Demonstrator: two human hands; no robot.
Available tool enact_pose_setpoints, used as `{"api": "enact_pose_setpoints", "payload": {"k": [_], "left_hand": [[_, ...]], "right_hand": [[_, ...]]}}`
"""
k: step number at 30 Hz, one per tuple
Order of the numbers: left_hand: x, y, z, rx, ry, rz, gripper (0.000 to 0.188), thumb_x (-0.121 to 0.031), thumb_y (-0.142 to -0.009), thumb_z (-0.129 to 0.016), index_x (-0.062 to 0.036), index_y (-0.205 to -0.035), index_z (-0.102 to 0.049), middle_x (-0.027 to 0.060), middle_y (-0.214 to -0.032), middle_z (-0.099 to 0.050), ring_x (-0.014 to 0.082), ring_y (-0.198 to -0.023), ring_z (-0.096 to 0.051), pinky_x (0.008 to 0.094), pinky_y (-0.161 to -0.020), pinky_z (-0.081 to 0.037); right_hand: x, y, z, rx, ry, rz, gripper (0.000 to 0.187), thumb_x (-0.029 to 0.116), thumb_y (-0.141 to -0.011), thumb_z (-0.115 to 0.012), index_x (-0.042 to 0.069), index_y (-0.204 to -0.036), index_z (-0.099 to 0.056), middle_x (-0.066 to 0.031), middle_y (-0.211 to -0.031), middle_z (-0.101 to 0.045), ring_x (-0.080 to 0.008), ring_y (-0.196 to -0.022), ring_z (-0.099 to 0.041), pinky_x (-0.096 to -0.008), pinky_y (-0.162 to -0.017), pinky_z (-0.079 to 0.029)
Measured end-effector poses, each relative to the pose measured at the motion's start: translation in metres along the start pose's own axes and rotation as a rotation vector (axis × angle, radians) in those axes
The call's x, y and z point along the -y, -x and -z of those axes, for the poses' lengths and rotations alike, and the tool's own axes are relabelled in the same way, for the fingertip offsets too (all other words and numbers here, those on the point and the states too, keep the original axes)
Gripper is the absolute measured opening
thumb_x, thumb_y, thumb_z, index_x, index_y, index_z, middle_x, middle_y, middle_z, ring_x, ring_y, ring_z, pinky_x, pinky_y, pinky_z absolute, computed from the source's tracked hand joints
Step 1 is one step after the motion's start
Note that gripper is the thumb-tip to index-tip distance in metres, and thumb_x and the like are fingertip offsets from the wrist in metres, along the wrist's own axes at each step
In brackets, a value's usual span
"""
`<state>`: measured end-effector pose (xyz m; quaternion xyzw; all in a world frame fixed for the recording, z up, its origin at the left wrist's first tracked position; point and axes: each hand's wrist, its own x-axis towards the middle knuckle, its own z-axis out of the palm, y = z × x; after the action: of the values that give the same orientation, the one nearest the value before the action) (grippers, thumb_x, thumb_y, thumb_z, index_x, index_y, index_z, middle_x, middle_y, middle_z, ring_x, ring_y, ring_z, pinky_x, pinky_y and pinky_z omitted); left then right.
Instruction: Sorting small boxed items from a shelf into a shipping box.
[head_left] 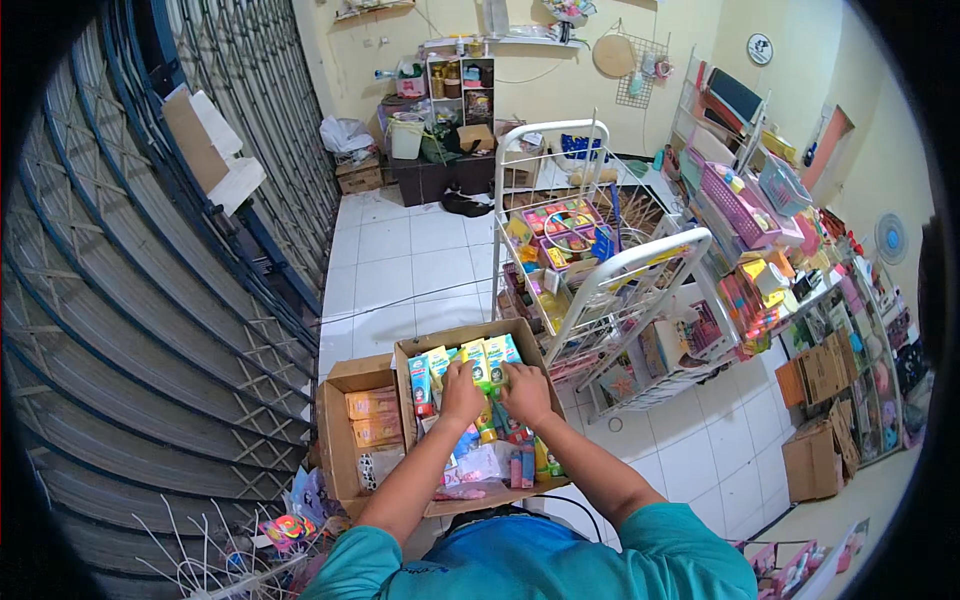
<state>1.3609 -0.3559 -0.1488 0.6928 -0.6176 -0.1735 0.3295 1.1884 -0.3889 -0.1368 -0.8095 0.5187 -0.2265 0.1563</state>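
Note:
Both my arms reach into an open cardboard box standing before me. At the box's far side is a row of yellow, white and green tubes. My left hand has its fingers curled on one yellow tube, at the middle of the row. Close beside it, my right hand is closed at the lower part of a yellow-and-white tube. The fingertips of both hands are partly hidden. A blue-and-red tube is at the row's left end. Below my hands lie small pink and blue boxes and a clear plastic bag.
Against the left side stands a second cardboard box with orange packets. A white metal rack full of goods rises just beyond, to the right. A folding metal shutter runs along the left. Stocked shelves line the right.

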Motion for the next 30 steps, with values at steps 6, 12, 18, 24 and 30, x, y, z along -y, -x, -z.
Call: {"api": "enact_pose_setpoints", "payload": {"k": [6, 12, 18, 24, 30], "left_hand": [[0.016, -0.008, 0.015, 0.008, -0.23, -0.012, 0.046, -0.005, -0.083, -0.066, -0.0038, -0.129, -0.064, 0.0199, -0.131, -0.062, 0.0407, -0.121, -0.059, 0.0492, -0.104, -0.047], [0.012, -0.007, 0.025, 0.087, -0.321, -0.016, 0.05, -0.018, -0.087, -0.068, -0.0069, -0.135, -0.063, 0.016, -0.139, -0.061, 0.0352, -0.127, -0.056, 0.0517, -0.107, -0.042], [-0.045, 0.002, 0.026, -0.006, -0.181, -0.184, 0.043, -0.024, -0.087, -0.07, -0.0066, -0.126, -0.068, 0.016, -0.128, -0.066, 0.0355, -0.121, -0.06, 0.0503, -0.104, -0.044], [-0.134, 0.021, -0.012, 0.295, 0.313, -0.329, 0.03, -0.013, -0.089, -0.066, -0.0039, -0.118, -0.067, 0.0163, -0.114, -0.069, 0.0345, -0.104, -0.069, 0.0442, -0.091, -0.055], [-0.227, 0.031, -0.088, 0.52, 0.403, -0.508, 0.038, -0.015, -0.09, -0.068, -0.0053, -0.126, -0.065, 0.0176, -0.12, -0.068, 0.0339, -0.11, -0.068, 0.043, -0.094, -0.054]], "right_hand": [[0.008, -0.006, -0.011, 0.041, 0.146, 0.044, 0.053, 0.034, -0.093, -0.065, 0.014, -0.142, -0.059, -0.0114, -0.14, -0.063, -0.0348, -0.132, -0.053, -0.0588, -0.115, -0.033], [0.001, -0.008, -0.02, 0.173, 0.167, -0.012, 0.067, 0.038, -0.095, -0.066, 0.013, -0.154, -0.046, -0.0144, -0.154, -0.051, -0.0372, -0.145, -0.042, -0.0581, -0.121, -0.027], [-0.004, 0.017, 0.016, -0.13, -0.265, -0.007, 0.049, 0.017, -0.092, -0.07, 0.005, -0.138, -0.057, -0.0202, -0.135, -0.061, -0.0379, -0.125, -0.058, -0.0474, -0.106, -0.046], [-0.027, 0.08, 0.108, -0.329, -0.392, -0.189, 0.032, 0.01, -0.091, -0.068, 0.005, -0.123, -0.066, -0.0165, -0.116, -0.069, -0.0338, -0.105, -0.067, -0.0424, -0.094, -0.052], [-0.112, 0.156, 0.175, -0.479, -0.359, -0.452, 0.041, 0.016, -0.093, -0.07, 0.007, -0.132, -0.062, -0.0166, -0.119, -0.068, -0.0334, -0.112, -0.065, -0.043, -0.097, -0.051]]}}
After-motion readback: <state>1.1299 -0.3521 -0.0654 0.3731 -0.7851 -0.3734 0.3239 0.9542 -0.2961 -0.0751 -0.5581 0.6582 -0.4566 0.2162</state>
